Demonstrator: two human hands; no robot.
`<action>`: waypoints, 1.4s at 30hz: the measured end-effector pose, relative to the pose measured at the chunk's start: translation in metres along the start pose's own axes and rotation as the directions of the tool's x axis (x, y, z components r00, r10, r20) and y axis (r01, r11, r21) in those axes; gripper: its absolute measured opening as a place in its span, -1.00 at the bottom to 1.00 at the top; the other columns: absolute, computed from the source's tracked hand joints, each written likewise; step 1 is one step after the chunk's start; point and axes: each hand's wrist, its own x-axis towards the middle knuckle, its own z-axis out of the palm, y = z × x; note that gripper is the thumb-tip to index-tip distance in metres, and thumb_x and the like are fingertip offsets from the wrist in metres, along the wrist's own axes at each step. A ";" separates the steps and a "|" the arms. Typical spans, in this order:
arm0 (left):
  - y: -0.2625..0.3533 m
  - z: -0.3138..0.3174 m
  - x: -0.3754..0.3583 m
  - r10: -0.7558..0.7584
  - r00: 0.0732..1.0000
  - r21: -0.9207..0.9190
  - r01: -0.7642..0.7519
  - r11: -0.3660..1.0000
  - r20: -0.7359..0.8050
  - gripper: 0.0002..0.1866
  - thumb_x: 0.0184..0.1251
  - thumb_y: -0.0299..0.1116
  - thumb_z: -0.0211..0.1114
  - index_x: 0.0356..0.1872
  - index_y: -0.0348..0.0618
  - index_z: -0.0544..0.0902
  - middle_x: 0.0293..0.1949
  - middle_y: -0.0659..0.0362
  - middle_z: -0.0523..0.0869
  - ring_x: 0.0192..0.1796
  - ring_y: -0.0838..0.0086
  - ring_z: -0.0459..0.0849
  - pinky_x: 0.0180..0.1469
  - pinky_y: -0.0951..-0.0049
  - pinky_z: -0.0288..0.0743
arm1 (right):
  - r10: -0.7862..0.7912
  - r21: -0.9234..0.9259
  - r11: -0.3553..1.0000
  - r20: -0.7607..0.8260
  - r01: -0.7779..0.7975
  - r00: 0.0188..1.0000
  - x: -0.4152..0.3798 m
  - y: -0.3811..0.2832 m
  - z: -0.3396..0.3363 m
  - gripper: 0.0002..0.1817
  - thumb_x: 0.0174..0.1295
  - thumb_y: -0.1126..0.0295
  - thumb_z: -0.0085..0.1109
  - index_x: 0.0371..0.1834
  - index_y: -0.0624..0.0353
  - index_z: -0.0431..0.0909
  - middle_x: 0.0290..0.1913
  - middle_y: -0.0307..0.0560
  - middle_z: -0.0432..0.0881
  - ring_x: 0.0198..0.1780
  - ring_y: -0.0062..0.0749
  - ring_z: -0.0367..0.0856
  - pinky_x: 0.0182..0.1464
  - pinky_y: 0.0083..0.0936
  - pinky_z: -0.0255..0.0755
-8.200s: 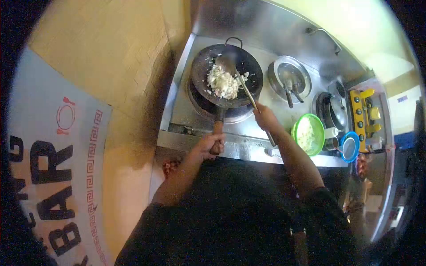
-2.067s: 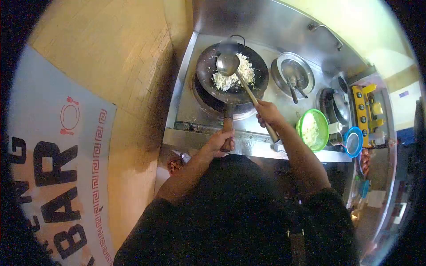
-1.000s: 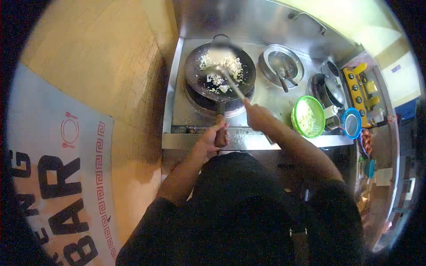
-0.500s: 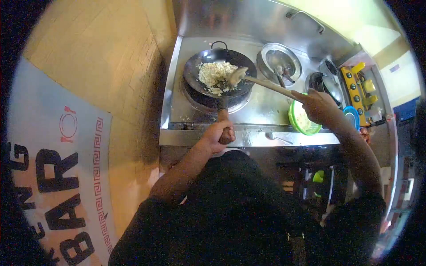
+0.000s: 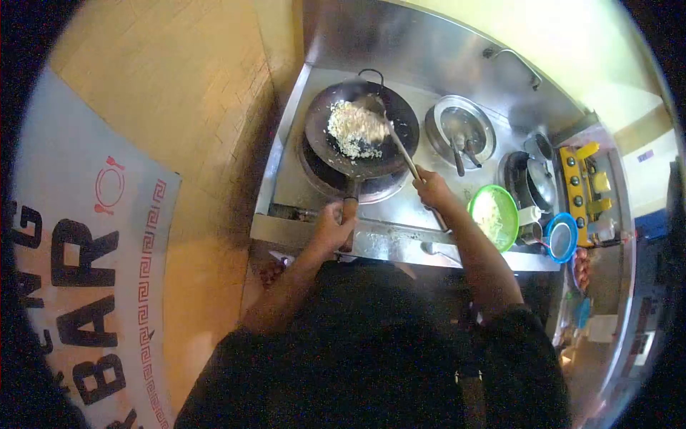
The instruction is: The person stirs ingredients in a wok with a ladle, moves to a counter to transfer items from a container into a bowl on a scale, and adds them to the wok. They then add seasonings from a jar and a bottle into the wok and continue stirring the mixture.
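A dark wok [image 5: 321, 143] sits on the left burner, holding pale rice-like food [image 5: 355, 129]. Wrapped round its wooden handle [image 5: 349, 211] is my left hand [image 5: 331, 226]. My right hand [image 5: 436, 191] grips the long shaft of a ladle or spatula [image 5: 404, 153], which slants up and left into the wok. The tool's head lies at the upper right of the food, partly hidden by it. The lower end of the shaft sticks out below my right hand, over the counter's front edge.
Right of the wok stands a metal pot [image 5: 432, 129] with utensils in it. Further right are a green basket [image 5: 509, 219], a blue bowl [image 5: 569, 243], a dark lidded pan [image 5: 542, 184] and a yellow rack [image 5: 574, 187]. A spoon [image 5: 433, 248] lies on the front ledge.
My right hand has moved left and nearer the wok, and the tool now stands steeper, its head further up in the wok. The food has shifted. The camera view has also moved.
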 end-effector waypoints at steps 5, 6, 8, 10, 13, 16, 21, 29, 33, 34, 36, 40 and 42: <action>0.204 -0.116 -0.028 0.117 0.821 -0.563 0.273 0.780 0.560 -0.77 0.19 -0.27 0.35 -0.33 -0.20 0.55 -0.40 0.20 0.61 -0.34 0.62 0.54 -0.29 0.59 0.40 | -0.383 -0.188 0.916 -0.151 0.354 0.911 0.008 -0.001 -0.006 -0.52 0.28 0.28 -0.02 0.29 0.07 0.33 -0.46 0.28 0.59 -0.36 0.20 0.59 -0.26 -0.10 0.46; 0.222 -0.115 -0.033 0.389 0.727 -0.681 0.147 0.717 0.566 -0.74 0.20 -0.23 0.33 -0.33 -0.20 0.52 -0.39 0.18 0.57 -0.34 0.52 0.52 -0.29 0.52 0.39 | -0.350 -0.232 0.919 -0.111 0.318 0.930 0.020 -0.008 -0.003 -0.50 0.28 0.29 -0.03 0.32 0.05 0.29 -0.46 0.28 0.59 -0.35 0.20 0.60 -0.25 -0.09 0.47; 0.257 -0.114 -0.043 0.832 0.348 -0.901 0.121 0.417 0.432 -0.68 0.20 -0.13 0.29 -0.33 -0.19 0.47 -0.37 0.14 0.51 -0.33 0.34 0.48 -0.28 0.39 0.35 | -0.275 -0.416 0.873 0.016 0.256 0.961 0.012 -0.015 0.001 -0.45 0.28 0.34 -0.08 0.38 0.00 0.19 -0.44 0.30 0.58 -0.32 0.18 0.61 -0.22 -0.05 0.47; 0.279 -0.110 -0.048 0.844 0.187 -0.828 0.387 0.406 0.502 -0.61 0.06 -0.13 0.41 -0.34 -0.18 0.45 -0.42 0.18 0.48 -0.37 0.41 0.45 -0.32 0.43 0.34 | -0.163 -0.600 0.761 0.191 0.247 0.968 -0.027 -0.032 -0.029 -0.35 0.23 0.45 -0.14 0.45 -0.05 0.02 -0.41 0.35 0.57 -0.33 0.17 0.61 -0.23 -0.02 0.47; 0.286 -0.104 -0.057 0.853 0.138 -0.741 0.577 0.343 0.503 -0.40 -0.20 0.08 0.58 -0.43 -0.12 0.42 -0.46 0.29 0.42 -0.40 0.57 0.37 -0.33 0.52 0.28 | -0.104 -0.714 0.677 0.147 0.179 0.984 -0.047 -0.013 -0.040 -0.35 0.22 0.49 -0.16 0.44 -0.07 0.05 -0.40 0.36 0.57 -0.37 0.18 0.59 -0.27 0.00 0.46; 0.287 -0.095 -0.065 0.899 0.209 -0.865 0.420 0.274 0.386 -0.39 -0.24 0.02 0.61 -0.44 -0.10 0.36 -0.48 0.31 0.36 -0.44 0.61 0.34 -0.38 0.55 0.24 | -0.062 -0.538 0.836 0.103 0.108 0.993 -0.015 -0.020 -0.017 -0.34 0.22 0.51 -0.17 0.44 -0.04 0.05 -0.35 0.38 0.57 -0.34 0.20 0.60 -0.24 0.00 0.47; 0.274 -0.085 -0.065 0.729 0.490 -0.808 -0.081 0.583 0.477 -0.69 0.15 -0.24 0.34 -0.30 -0.19 0.42 -0.38 0.11 0.47 -0.36 0.32 0.45 -0.33 0.39 0.33 | -0.095 -0.531 0.831 0.159 0.167 0.983 -0.066 -0.042 -0.028 -0.40 0.21 0.46 -0.07 0.39 0.11 0.15 -0.44 0.39 0.56 -0.31 0.23 0.60 -0.20 -0.01 0.44; 0.070 -0.033 -0.008 0.069 0.944 -0.145 -0.022 0.989 0.322 -0.68 0.13 -0.19 0.39 -0.34 -0.25 0.54 -0.37 0.13 0.58 -0.32 0.47 0.55 -0.21 0.43 0.49 | -0.215 -0.389 0.913 -0.210 0.120 0.954 0.032 -0.013 0.019 -0.54 0.23 0.44 -0.16 0.25 0.20 0.27 -0.39 0.32 0.61 -0.34 0.23 0.61 -0.28 0.01 0.48; -0.053 0.016 -0.001 -0.362 0.913 -0.234 0.400 0.886 0.190 -0.72 0.17 -0.23 0.34 -0.35 -0.26 0.54 -0.41 0.13 0.59 -0.34 0.44 0.60 -0.36 0.40 0.51 | -0.180 -0.499 0.841 0.109 0.211 0.978 -0.023 -0.033 0.013 -0.40 0.18 0.52 -0.17 0.36 0.22 0.09 -0.42 0.32 0.60 -0.39 0.19 0.62 -0.30 0.01 0.51; -0.059 0.020 0.007 -0.504 0.684 -0.397 0.723 0.566 0.526 -0.74 0.17 -0.26 0.32 -0.35 -0.26 0.53 -0.44 0.13 0.58 -0.38 0.42 0.61 -0.40 0.38 0.51 | -0.158 -0.591 0.770 0.188 0.240 0.969 -0.053 -0.040 0.001 -0.36 0.20 0.51 -0.14 0.41 0.19 0.03 -0.35 0.31 0.61 -0.39 0.14 0.64 -0.32 -0.03 0.52; -0.057 0.027 0.012 -0.465 0.437 -0.318 0.895 0.313 0.770 -0.76 0.21 -0.26 0.27 -0.39 -0.26 0.53 -0.49 0.12 0.59 -0.43 0.38 0.61 -0.42 0.36 0.51 | -0.066 -0.709 0.666 0.254 0.233 0.965 -0.100 -0.047 -0.019 -0.37 0.24 0.48 -0.12 0.43 0.17 0.02 -0.33 0.24 0.61 -0.41 0.05 0.64 -0.35 -0.07 0.53; 0.045 0.019 -0.007 -0.414 0.578 -0.412 0.806 0.425 0.703 -0.84 0.18 -0.36 0.21 -0.45 -0.24 0.51 -0.61 0.13 0.55 -0.57 0.36 0.57 -0.49 0.37 0.48 | -0.161 -0.818 0.536 0.145 0.210 0.976 -0.095 -0.014 -0.039 -0.35 0.25 0.46 -0.11 0.45 0.10 0.00 -0.42 0.11 0.58 -0.49 -0.11 0.62 -0.47 -0.20 0.53; 0.067 0.010 -0.015 -0.346 0.573 -0.527 0.819 0.225 0.743 -0.91 0.13 -0.47 0.21 -0.48 -0.22 0.48 -0.64 0.14 0.52 -0.61 0.38 0.53 -0.53 0.40 0.45 | -0.159 -0.851 0.493 0.113 0.178 0.981 -0.085 -0.021 -0.073 -0.33 0.25 0.45 -0.08 0.46 -0.09 0.03 -0.32 0.13 0.59 -0.47 -0.13 0.64 -0.49 -0.24 0.53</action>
